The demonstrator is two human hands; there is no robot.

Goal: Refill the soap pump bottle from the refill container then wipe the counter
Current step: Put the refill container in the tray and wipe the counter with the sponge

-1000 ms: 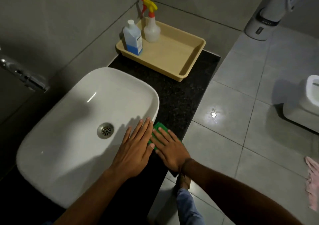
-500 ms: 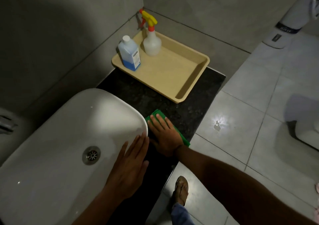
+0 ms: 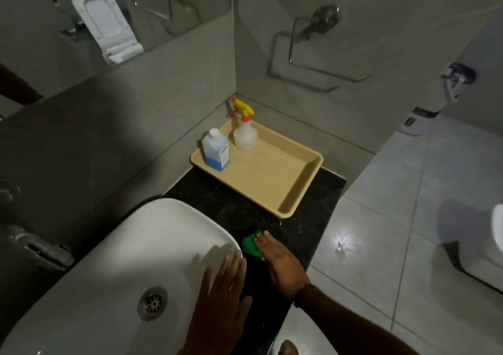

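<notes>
Now sweep green cloth (image 3: pixel 249 244) under flat right hand (image 3: pixel 283 264) across speckled black counter (image 3: pixel 313 218) toward beige plastic tray (image 3: pixel 307 176); brace straight-fingered left hand (image 3: pixel 220 308) on white basin (image 3: pixel 163 232).

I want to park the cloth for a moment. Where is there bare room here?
The tray's near half is bare; the refill bottle and spray bottle crowd its far end. Bare counter lies between tray and sink rim. Crowded by the sink's corner, where the right hand presses the cloth.

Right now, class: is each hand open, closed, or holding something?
Left hand: open, fingers straight, on the sink rim.
Right hand: open, pressing the green cloth flat on the counter.
</notes>
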